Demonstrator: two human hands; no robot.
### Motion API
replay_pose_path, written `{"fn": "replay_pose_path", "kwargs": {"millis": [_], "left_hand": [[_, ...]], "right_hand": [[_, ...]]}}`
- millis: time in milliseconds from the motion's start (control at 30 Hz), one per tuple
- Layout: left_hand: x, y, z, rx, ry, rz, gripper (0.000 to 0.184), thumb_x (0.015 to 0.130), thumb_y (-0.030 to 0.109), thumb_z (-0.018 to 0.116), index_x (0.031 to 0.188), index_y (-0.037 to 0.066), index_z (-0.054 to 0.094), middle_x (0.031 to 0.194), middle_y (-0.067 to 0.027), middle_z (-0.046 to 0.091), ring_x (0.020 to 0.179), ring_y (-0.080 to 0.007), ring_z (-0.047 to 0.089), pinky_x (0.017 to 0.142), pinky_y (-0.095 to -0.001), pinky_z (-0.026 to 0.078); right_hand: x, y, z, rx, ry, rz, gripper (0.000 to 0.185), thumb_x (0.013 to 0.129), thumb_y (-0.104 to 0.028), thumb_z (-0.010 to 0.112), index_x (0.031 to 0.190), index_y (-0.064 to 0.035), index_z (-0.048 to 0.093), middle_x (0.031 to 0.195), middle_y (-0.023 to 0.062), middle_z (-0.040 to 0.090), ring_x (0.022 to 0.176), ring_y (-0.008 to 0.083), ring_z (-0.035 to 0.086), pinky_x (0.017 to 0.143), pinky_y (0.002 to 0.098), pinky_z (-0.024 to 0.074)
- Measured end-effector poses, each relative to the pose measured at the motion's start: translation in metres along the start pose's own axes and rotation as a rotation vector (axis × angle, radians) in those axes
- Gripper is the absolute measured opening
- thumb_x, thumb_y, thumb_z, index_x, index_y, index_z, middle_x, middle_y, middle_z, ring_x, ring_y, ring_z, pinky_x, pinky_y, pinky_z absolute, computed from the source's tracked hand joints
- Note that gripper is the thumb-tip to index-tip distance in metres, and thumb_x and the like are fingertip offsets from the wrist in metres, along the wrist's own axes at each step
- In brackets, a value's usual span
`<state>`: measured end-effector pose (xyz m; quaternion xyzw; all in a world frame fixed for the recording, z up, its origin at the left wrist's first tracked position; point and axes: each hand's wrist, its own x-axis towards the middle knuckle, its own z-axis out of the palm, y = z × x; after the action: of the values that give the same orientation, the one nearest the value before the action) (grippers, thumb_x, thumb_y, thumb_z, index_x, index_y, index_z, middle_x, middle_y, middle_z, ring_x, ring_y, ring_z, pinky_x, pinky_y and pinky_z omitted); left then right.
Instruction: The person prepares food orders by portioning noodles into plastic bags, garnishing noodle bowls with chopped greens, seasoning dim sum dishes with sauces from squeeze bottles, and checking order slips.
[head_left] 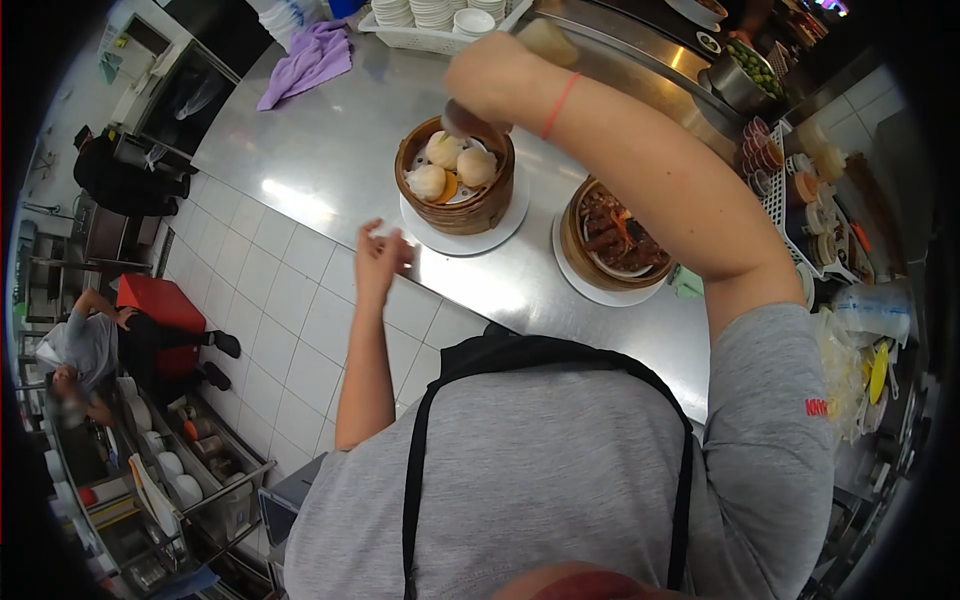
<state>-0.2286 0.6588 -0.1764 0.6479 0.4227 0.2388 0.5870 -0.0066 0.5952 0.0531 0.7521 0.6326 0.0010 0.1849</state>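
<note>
My right hand (490, 85) is closed above the back edge of a round bamboo steamer (470, 215). A smooth greyish-brown object (465, 120) shows just under the fingers; its kind is not clear. Inside the steamer lie three pale dumplings (443, 150) with an orange slice (446, 188) between them. A white plate (462, 243) carries this steamer. My left hand (378, 260) hovers by the counter's front edge, holding nothing, its fingers loosely bent and apart. Under my right arm stands a second bamboo steamer (580, 255) with dark brown sauced food (620, 238), on its own white plate (568, 278).
A purple cloth (308, 62) lies on the steel counter (350, 130). Behind are stacked small dishes (432, 12) in a white basket (450, 40). Sauce tubs (800, 188) fill a rack at right. One person (85, 340) sits at left; another (115, 178) bends farther back.
</note>
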Motion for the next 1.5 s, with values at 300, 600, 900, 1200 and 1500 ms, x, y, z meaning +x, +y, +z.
{"fn": "replay_pose_path", "kwargs": {"millis": [300,600,900,1200,1500], "left_hand": [[0.057,0.131,-0.008,0.349,0.03,0.326,0.042,0.085,0.037,0.051,0.105,0.0,0.053,0.09,-0.0149,0.061,0.061,-0.0159,0.06,0.054,-0.0248,0.046],[0.101,0.14,0.01,0.641,-0.433,0.253,0.027,0.081,0.018,0.051,0.094,-0.004,0.056,0.067,-0.0079,0.058,0.049,-0.0127,0.056,0.045,-0.0237,0.047],[0.126,0.204,-0.026,0.45,-0.269,0.297,0.024,0.08,0.022,0.054,0.089,0.001,0.06,0.073,-0.0043,0.06,0.051,-0.0116,0.057,0.048,-0.0213,0.047],[0.116,0.221,-0.057,0.41,-0.145,0.275,0.027,0.081,0.022,0.053,0.094,-0.001,0.059,0.077,-0.007,0.061,0.055,-0.0147,0.061,0.051,-0.0217,0.05],[0.1,0.198,-0.08,0.402,-0.075,0.213,0.028,0.081,0.022,0.054,0.097,-0.001,0.058,0.076,-0.0075,0.06,0.053,-0.0148,0.061,0.049,-0.0208,0.049]], "right_hand": [[-0.002,-0.002,-0.007,-0.181,-0.038,-0.07,0.021,0.059,-0.019,0.068,0.077,-0.007,0.067,0.078,0.0108,0.064,0.075,0.0239,0.062,0.061,0.0345,0.0495],[-0.068,0.101,0.062,0.941,0.122,-0.13,0.061,0.059,-0.019,0.073,0.114,-0.0038,0.051,0.1,0.0093,0.058,0.09,0.0164,0.054,0.08,0.0278,0.0414],[-0.144,0.134,0.104,1.206,0.224,0.017,0.058,0.064,-0.019,0.074,0.115,-0.0043,0.05,0.104,0.0048,0.055,0.095,0.0129,0.049,0.084,0.0255,0.0375],[-0.073,0.096,0.091,0.713,-0.072,-0.057,0.061,0.054,-0.019,0.076,0.11,-0.0078,0.055,0.1,0.0092,0.059,0.094,0.0209,0.055,0.081,0.0292,0.0426],[0.005,0.002,0.048,0.059,-0.058,0.057,0.036,0.049,-0.015,0.077,0.083,-0.0094,0.068,0.077,0.01,0.065,0.076,0.0247,0.063,0.064,0.0349,0.0496]]}}
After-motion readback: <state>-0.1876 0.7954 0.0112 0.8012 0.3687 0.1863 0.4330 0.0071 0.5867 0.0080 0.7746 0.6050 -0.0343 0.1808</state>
